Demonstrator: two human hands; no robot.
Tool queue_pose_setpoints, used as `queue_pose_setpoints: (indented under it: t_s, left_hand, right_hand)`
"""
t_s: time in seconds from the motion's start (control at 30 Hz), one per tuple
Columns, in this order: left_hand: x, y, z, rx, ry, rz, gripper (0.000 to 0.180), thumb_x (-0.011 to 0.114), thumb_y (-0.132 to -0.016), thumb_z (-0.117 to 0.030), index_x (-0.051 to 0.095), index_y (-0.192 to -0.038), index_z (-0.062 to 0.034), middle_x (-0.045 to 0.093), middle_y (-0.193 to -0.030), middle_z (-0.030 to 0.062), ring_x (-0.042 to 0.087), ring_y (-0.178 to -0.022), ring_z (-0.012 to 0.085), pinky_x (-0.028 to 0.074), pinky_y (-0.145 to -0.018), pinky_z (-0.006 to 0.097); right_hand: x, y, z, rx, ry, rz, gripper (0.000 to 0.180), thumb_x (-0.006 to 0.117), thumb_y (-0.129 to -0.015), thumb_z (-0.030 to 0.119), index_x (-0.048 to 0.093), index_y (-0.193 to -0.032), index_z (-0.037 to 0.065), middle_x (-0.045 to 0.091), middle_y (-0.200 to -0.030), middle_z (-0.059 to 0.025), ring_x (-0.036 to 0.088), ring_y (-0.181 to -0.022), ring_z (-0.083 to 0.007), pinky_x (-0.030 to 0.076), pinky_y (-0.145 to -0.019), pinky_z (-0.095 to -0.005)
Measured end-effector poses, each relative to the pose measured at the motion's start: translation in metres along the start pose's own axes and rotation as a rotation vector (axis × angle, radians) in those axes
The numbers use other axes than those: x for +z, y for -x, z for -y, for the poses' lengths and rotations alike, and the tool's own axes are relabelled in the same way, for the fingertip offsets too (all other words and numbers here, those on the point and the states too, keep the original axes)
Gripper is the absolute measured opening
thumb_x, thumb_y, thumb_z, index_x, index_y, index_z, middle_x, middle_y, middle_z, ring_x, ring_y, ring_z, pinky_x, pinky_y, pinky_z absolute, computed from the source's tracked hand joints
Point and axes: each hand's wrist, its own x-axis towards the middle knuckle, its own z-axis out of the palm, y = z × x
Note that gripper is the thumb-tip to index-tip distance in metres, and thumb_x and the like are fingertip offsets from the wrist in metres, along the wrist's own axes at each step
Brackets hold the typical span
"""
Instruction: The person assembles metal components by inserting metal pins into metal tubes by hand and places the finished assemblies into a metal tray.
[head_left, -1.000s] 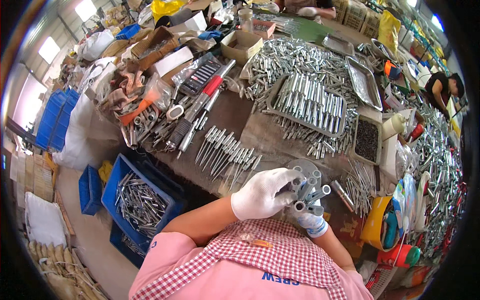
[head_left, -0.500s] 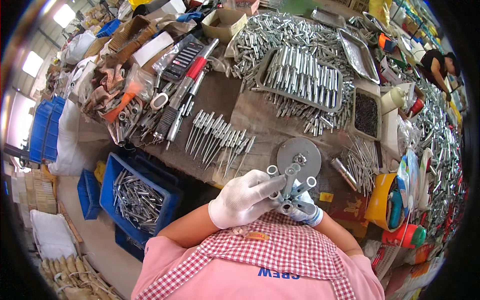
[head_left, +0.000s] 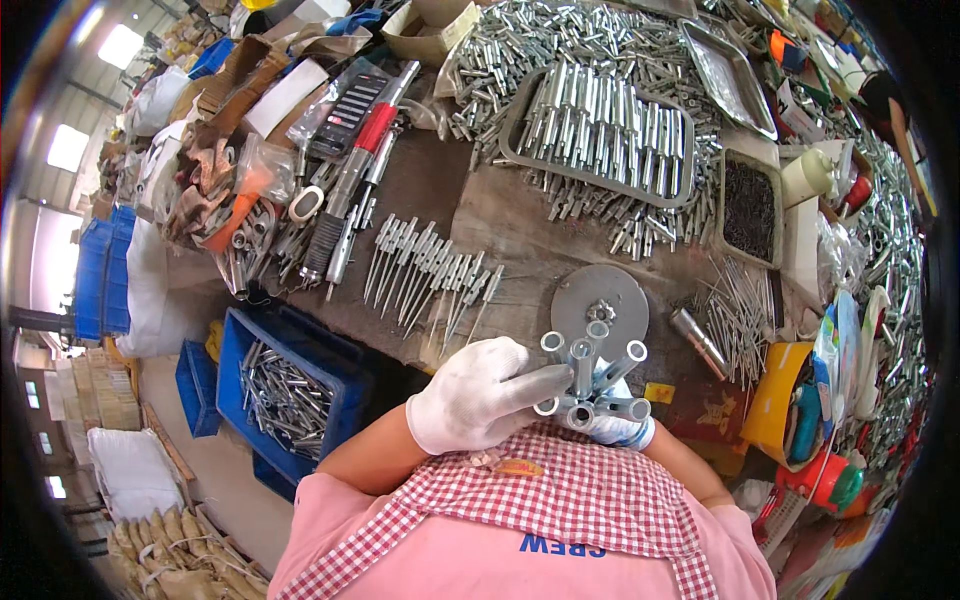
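My crowded counter (head_left: pixel 505 240), heaped with metal pieces (head_left: pixel 510 50).
A blue bin (head_left: pixel 231 350) stands at my left; a loaded tray (head_left: pixel 688 150) lies ahead. My left hand (head_left: pixel 490 395) touches the metal tubes (head_left: pixel 585 378), though I cannot tell whether it grips; my right hand (head_left: pixel 625 430), half hidden behind, clasps the bunch in front of me, blocking the near edge of the grey disc (head_left: pixel 580 293).

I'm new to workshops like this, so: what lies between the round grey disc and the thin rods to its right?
In the head view, a shiny metal cylinder lies between the grey disc and the thin rods.
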Motion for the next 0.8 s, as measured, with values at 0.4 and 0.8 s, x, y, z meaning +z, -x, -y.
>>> queue_pose_setpoints:
  t_s: [0.4,0.8]
  left_hand:
    - [0.023,-0.018,0.064,-0.91,-0.534,0.134,0.026,0.062,-0.077,-0.021,0.054,-0.093,-0.0018,0.063,-0.081,0.0217,0.062,-0.079,0.0378,0.049,-0.073,0.045]
    - [0.029,-0.039,0.074,-0.932,-0.601,0.169,0.018,0.052,-0.078,-0.007,0.053,-0.093,0.003,0.064,-0.085,0.0241,0.065,-0.084,0.0358,0.052,-0.074,0.042]
  right_hand:
    - [-0.006,0.007,-0.01,-0.065,0.196,-0.144,0.054,0.08,-0.066,0.014,0.05,-0.11,0.007,0.057,-0.102,-0.0049,0.056,-0.091,-0.0155,0.045,-0.081,-0.0325]
    - [-0.002,0.007,-0.006,-0.025,0.031,-0.162,0.047,0.08,-0.066,0.014,0.053,-0.103,0.008,0.056,-0.095,-0.0026,0.055,-0.085,-0.0149,0.046,-0.076,-0.0317]
